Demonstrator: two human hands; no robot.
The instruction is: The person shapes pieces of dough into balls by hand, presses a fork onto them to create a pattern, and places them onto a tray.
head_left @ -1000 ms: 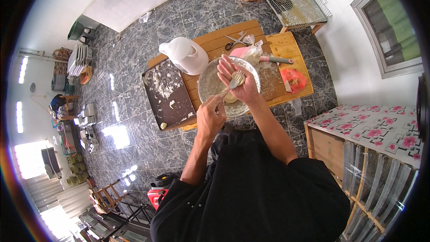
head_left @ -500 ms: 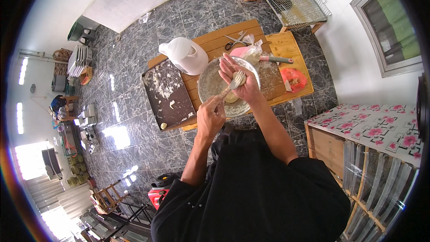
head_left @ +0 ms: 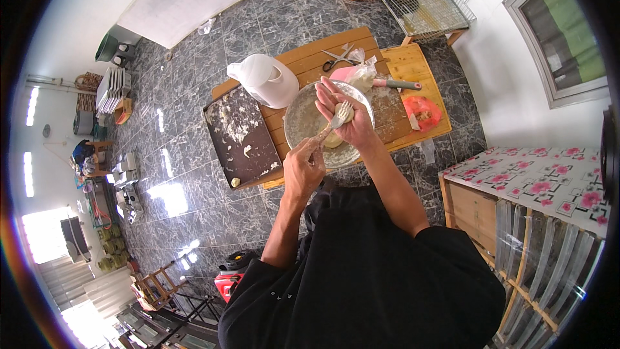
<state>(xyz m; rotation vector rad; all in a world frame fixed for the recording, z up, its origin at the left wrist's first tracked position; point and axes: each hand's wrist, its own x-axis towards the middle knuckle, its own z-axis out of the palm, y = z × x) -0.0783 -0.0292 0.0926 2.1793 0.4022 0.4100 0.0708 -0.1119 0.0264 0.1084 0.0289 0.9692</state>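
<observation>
Head view: over the bowl (head_left: 299, 115), your right hand (head_left: 356, 131), fingers extended, bears pale, rounded dough (head_left: 350, 116); your left hand (head_left: 303, 167), fingers curled, grips a metallic fork (head_left: 336, 121) slanting tines-first toward the bowl's far-right rim.

On the brown slatted table (head_left: 332, 46) we see a dark tray (head_left: 237, 163), a white jug (head_left: 268, 84), a round metal bowl (head_left: 296, 128) and scissors (head_left: 337, 60); on the lighter wooden surface (head_left: 404, 62) at its right, we see a red plastic bag (head_left: 424, 114).
</observation>
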